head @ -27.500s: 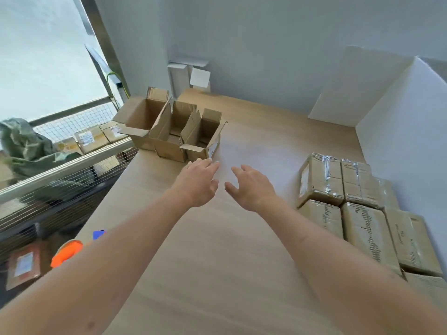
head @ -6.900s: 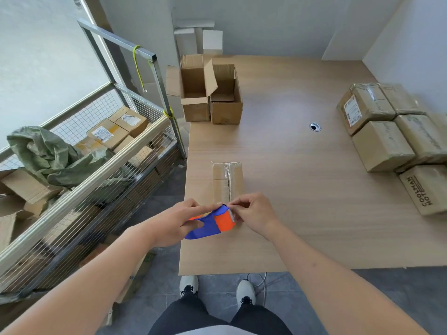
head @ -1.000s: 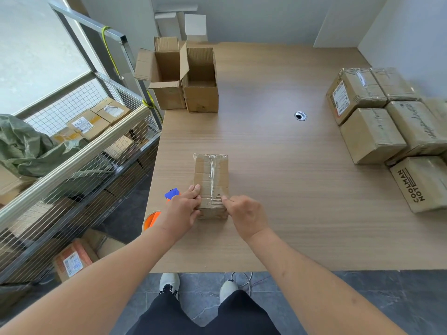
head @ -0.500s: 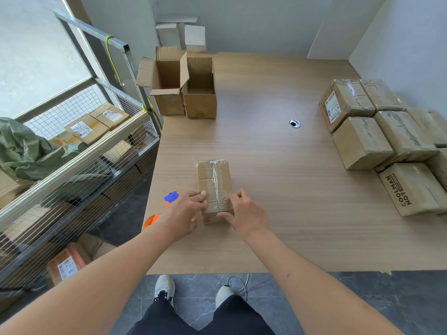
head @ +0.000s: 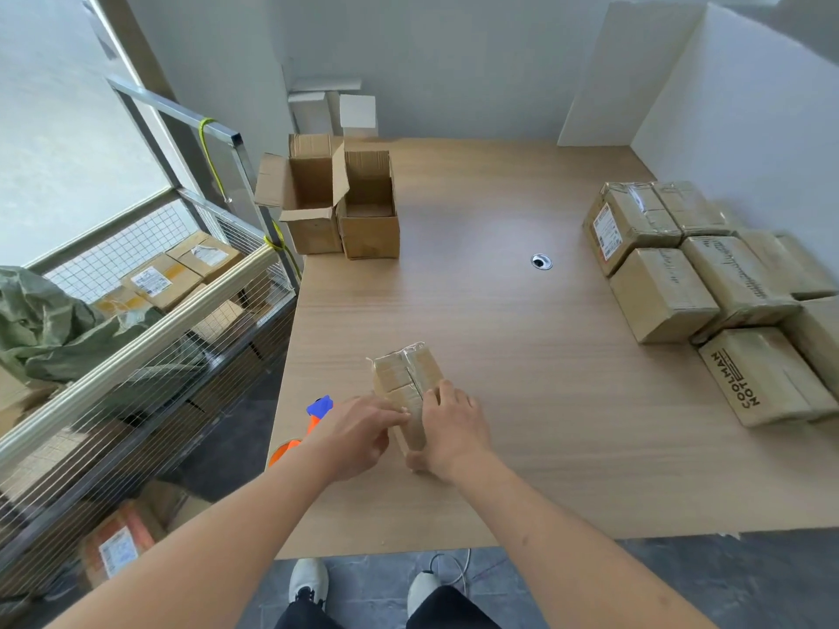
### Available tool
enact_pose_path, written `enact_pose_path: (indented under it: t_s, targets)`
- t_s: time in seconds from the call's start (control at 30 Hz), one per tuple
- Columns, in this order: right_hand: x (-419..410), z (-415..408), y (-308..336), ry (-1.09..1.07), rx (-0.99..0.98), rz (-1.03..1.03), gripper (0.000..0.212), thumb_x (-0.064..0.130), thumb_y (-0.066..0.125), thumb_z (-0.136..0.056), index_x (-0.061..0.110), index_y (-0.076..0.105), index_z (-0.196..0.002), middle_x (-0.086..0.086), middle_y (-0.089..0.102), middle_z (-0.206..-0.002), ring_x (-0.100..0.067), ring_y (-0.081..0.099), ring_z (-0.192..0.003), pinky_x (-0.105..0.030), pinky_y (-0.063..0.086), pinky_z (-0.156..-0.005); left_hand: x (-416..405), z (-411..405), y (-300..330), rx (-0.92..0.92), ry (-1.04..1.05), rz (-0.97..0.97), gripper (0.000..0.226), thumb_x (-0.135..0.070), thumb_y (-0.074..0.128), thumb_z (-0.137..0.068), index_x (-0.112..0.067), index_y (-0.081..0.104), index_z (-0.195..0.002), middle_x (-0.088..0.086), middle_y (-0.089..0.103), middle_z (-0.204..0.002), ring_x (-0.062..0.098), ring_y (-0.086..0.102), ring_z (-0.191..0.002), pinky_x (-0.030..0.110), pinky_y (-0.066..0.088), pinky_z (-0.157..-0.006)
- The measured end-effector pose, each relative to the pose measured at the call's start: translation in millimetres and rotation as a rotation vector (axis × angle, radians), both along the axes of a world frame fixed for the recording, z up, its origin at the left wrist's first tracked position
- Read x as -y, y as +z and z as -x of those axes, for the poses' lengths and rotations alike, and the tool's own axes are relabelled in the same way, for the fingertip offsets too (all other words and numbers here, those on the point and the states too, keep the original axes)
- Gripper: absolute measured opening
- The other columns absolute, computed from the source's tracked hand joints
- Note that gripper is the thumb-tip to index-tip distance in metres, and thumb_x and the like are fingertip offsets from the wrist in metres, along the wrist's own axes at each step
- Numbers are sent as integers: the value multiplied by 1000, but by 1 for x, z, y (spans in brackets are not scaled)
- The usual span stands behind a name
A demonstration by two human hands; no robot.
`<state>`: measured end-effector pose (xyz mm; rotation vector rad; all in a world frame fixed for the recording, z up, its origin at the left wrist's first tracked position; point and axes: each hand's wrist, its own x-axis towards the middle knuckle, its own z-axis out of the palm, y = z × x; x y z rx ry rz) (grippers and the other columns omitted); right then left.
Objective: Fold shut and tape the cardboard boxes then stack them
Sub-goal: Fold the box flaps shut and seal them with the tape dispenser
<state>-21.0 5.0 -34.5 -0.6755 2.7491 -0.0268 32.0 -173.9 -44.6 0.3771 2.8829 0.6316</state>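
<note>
Starting at the table's (head: 522, 338) left edge, your left hand (head: 358, 435) presses straight fingers on the taped box's (head: 408, 388) near-left face; your right hand (head: 451, 431) curls round its near end. The box sits near the front-left corner, long axis running away from you, stacked boxes (head: 708, 283) far right.

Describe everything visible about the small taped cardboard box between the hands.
The small brown cardboard box is folded shut, with glossy clear tape along its top seam and over the far end. It sits skewed near the wooden table's front-left edge. The left hand touches its near-left side; the right hand grips its near end.
</note>
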Motion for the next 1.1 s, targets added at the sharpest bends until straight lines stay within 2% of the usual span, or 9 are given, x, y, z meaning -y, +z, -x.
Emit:
enact_pose_path:
  t_s: [0.1,0.17,0.27,0.37,0.57,0.7,0.87,0.97,1.1]
  targets:
    - [-11,11,2,39,40,-41,111,55,87,-64,11,33,-151,-7,32,-154,-27,38,-137,-39,33,-109,-5,11,-1,-72,-2,55,53,-3,68,-82,-20,68,-133,3,60,-140,29,60,-125,42,51,-99]
    - [-20,18,2,78,87,-46,112,44,90,-68,15,27,-156,-2,20,-164,-26,32,-144,-40,33,-114,-6,21,-4,-56,31,93,60,-9,68,-87,-23,57,-145,7,45,-156,30,42,-145,43,43,-112]
    - [-29,28,3,175,73,-46,94,19,82,-81,20,28,-158,3,16,-168,-27,28,-149,-41,32,-119,-1,32,-13,53,25,212,69,-27,57,-100,-43,26,-159,-2,5,-172,24,7,-158,36,21,-125]
    - [-32,35,5,181,80,-49,71,8,61,-96,28,30,-157,-2,16,-168,-32,21,-151,-46,33,-118,4,37,-15,78,-41,278,66,-47,52,-102,-55,16,-157,-6,-8,-171,24,-3,-159,36,12,-127]
    - [-35,43,7,122,16,-31,68,17,58,-98,46,32,-153,-15,25,-156,-34,32,-135,-42,36,-108,5,31,-13,119,8,253,58,-68,34,-100,-59,19,-155,-8,4,-171,20,10,-156,37,19,-123]
    - [-31,49,2,140,3,15,84,4,63,-90,39,27,-157,-9,28,-153,-31,38,-129,-39,43,-105,1,29,-7,110,90,270,51,-62,36,-102,-62,24,-152,-4,25,-151,22,31,-135,36,26,-113]
    - [-26,58,-7,121,147,194,77,6,50,-95,21,15,-163,0,5,-169,-25,3,-156,-36,22,-124,-7,30,-9,163,178,337,58,-64,35,-102,-56,16,-157,6,36,-124,25,42,-109,36,38,-101]
    - [-28,62,-13,98,206,272,67,22,48,-102,20,19,-163,0,-4,-172,-19,-7,-158,-34,10,-127,-9,32,-9,173,198,303,60,-65,38,-101,-56,20,-156,5,36,-119,24,42,-106,37,39,-101]
    - [-36,66,-19,128,287,280,89,52,64,-95,23,14,-164,6,-15,-170,-10,-15,-155,-36,14,-126,-9,32,-10,167,181,236,62,-63,45,-100,-51,24,-157,7,35,-129,28,44,-114,38,37,-105]
